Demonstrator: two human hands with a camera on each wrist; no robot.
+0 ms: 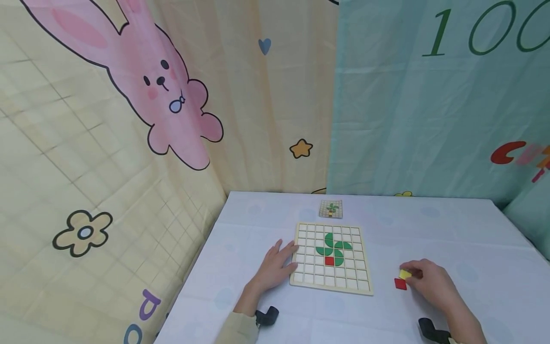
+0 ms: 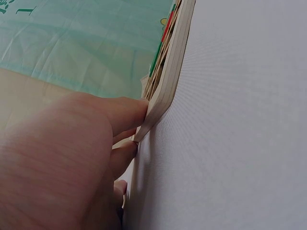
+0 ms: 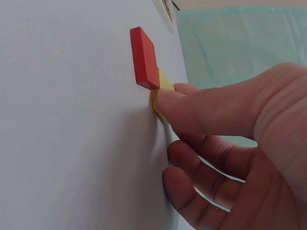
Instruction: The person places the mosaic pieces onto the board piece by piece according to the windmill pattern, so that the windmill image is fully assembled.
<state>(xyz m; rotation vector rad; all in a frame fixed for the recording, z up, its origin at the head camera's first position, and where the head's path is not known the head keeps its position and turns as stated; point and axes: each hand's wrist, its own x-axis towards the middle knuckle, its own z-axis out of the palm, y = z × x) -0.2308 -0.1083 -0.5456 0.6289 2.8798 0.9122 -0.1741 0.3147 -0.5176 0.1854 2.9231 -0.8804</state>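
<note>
On the table lies a square wooden grid board (image 1: 353,274) with white cells. Green leaf-shaped pieces (image 1: 338,258) form a pinwheel near its middle, and a red square (image 1: 329,261) sits below them. My left hand (image 1: 273,264) rests at the board's left side, thumb and fingertips touching the edge. To the right of the board, my right hand (image 1: 429,283) pinches a yellow tile (image 3: 165,81) between thumb and forefinger, low at the tabletop. Against that tile lies a loose red tile (image 3: 145,58). The yellow tile is partly hidden by the thumb.
A small pattern card (image 1: 331,209) showing a similar green design lies behind the board. The white tabletop (image 1: 408,229) meets printed curtains (image 1: 412,119) at the back and the left. Black wrist mounts (image 1: 267,316) show at both wrists.
</note>
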